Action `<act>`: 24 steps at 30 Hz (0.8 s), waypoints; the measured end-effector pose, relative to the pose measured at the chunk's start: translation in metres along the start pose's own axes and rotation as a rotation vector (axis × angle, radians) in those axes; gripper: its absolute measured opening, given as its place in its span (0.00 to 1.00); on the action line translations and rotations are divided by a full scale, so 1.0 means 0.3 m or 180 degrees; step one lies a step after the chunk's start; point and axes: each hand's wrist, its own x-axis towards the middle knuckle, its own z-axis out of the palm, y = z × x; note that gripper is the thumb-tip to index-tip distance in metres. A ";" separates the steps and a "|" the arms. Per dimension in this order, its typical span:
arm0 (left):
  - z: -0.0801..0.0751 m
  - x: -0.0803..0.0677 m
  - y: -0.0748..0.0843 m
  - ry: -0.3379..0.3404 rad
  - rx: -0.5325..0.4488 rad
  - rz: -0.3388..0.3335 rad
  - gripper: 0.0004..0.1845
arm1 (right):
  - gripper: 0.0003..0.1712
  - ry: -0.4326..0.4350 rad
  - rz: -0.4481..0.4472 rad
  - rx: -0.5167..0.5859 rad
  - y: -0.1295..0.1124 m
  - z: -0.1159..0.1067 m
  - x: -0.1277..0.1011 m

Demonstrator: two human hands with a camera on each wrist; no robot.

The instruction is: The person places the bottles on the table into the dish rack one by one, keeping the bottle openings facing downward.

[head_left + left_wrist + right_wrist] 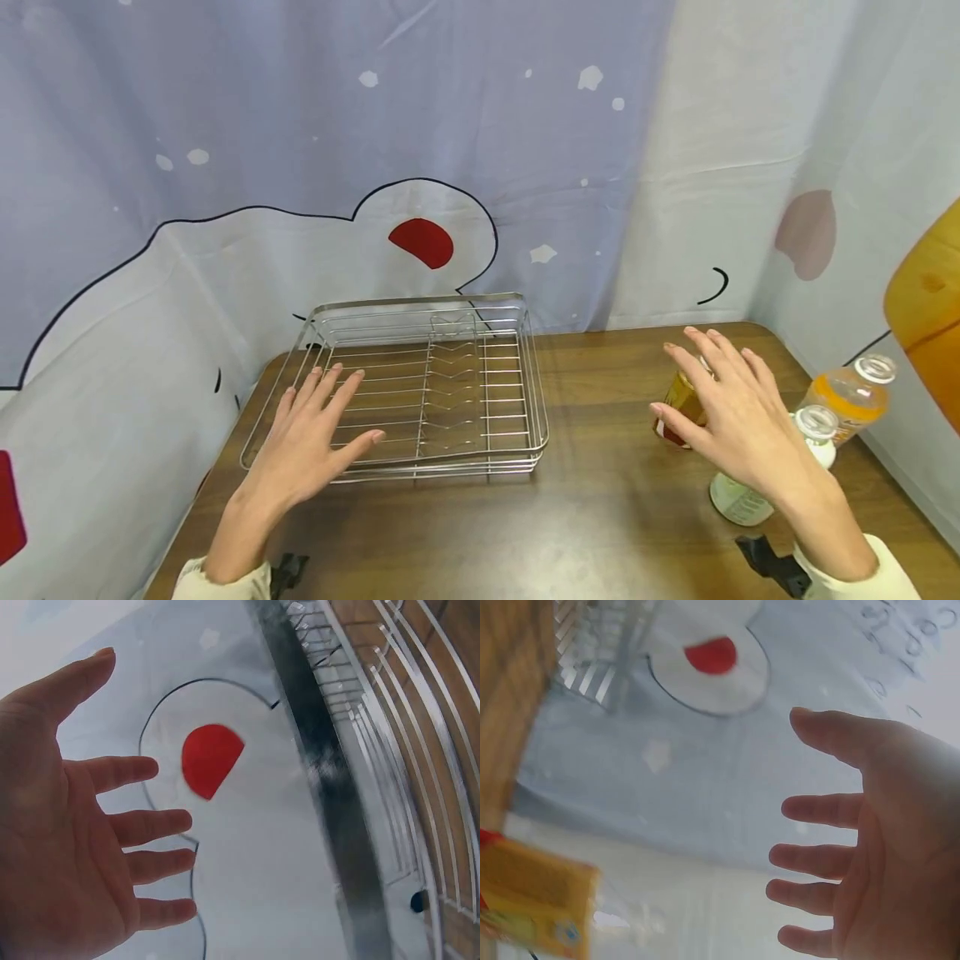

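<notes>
The left hand [307, 437] hovers open, fingers spread, over the near left corner of the wire rack [450, 379] on the worktop [600, 500]. The right hand [738, 417] is open too, above a small amber bottle [678, 400], with two capped bottles [847, 396] just right of it.

Even, bright, soft lighting; faint shadows cast on the table [600, 508]. Wrist views blurred; edges bent in head view.
</notes>
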 end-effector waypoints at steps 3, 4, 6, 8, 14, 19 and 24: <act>-0.028 -0.011 -0.020 0.0073 -0.0046 -0.0038 0.45 | 0.40 0.0143 0.0073 0.0047 0.033 -0.042 -0.019; -0.036 -0.015 -0.030 0.0099 -0.0069 -0.0063 0.46 | 0.40 0.0198 0.0109 0.0069 0.045 -0.054 -0.029; -0.049 -0.026 -0.056 0.0196 -0.0149 -0.0114 0.45 | 0.41 0.0313 0.0182 0.0138 0.070 -0.073 -0.051; -0.055 -0.037 -0.092 0.0351 -0.0278 -0.0154 0.44 | 0.41 0.0359 0.0346 0.0252 0.093 -0.086 -0.081; -0.042 -0.075 -0.210 0.0764 -0.0694 -0.0343 0.42 | 0.47 0.0454 0.0929 0.0699 0.150 -0.089 -0.175; -0.008 -0.112 -0.291 0.0828 -0.0886 -0.0639 0.41 | 0.54 0.0463 0.1225 0.0858 0.184 -0.068 -0.242; 0.040 -0.146 -0.353 0.0756 -0.0955 -0.0843 0.42 | 0.56 0.0321 0.1409 0.0910 0.216 -0.030 -0.294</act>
